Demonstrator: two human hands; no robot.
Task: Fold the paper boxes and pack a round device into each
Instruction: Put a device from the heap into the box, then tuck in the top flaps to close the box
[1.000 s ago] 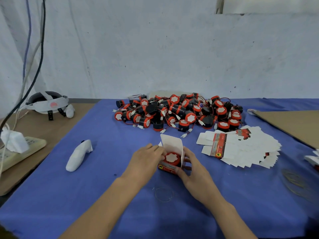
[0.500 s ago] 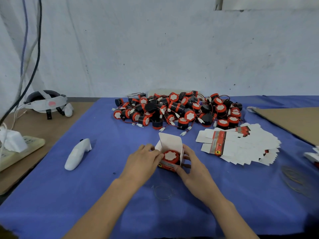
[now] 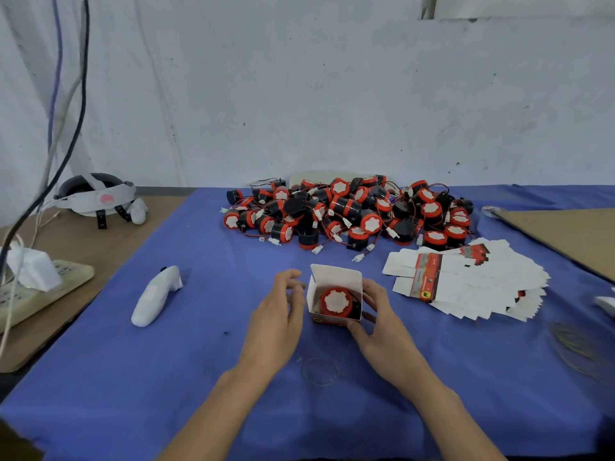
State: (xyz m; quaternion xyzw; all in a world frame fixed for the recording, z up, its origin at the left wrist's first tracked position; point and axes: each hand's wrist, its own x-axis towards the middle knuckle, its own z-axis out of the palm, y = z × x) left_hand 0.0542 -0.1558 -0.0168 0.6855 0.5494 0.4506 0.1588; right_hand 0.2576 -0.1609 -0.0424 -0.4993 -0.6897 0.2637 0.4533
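Left hand: the left hand (image 3: 276, 321) lies on the blue cloth-covered counter (image 3: 166, 377) just left of the box, fingers loosely curved and released, gripping nothing; whether the fingertips touch the box wall cannot be told.
Right hand: the right hand (image 3: 382, 331) grasps the white paper box (image 3: 336, 277), thumb on its near lower corner, fingers against its right wall.
Box: stands upright on the counter between the two hands, top open, lid flap raised at the far side, red print on its outer front.
Device in box: one round red-and-black device with a white top (image 3: 335, 302) sits inside, white face up.
Device stock: a heap of round red-and-black devices with wires (image 3: 349, 211) lies beyond the box, well apart from it.
Flat blanks: a fanned stack of unfolded white box blanks (image 3: 482, 284) lies right of the box, near the right hand but not touching it.
Left of work area: white handheld controller (image 3: 154, 296) on the cloth; further left, a cream power strip (image 3: 50, 287) and a white headset (image 3: 96, 197) on bare brown surface.
Right edge: a brown cardboard sheet (image 3: 565, 234); a loose bunch of thin rubber bands (image 3: 579, 347) nearer.
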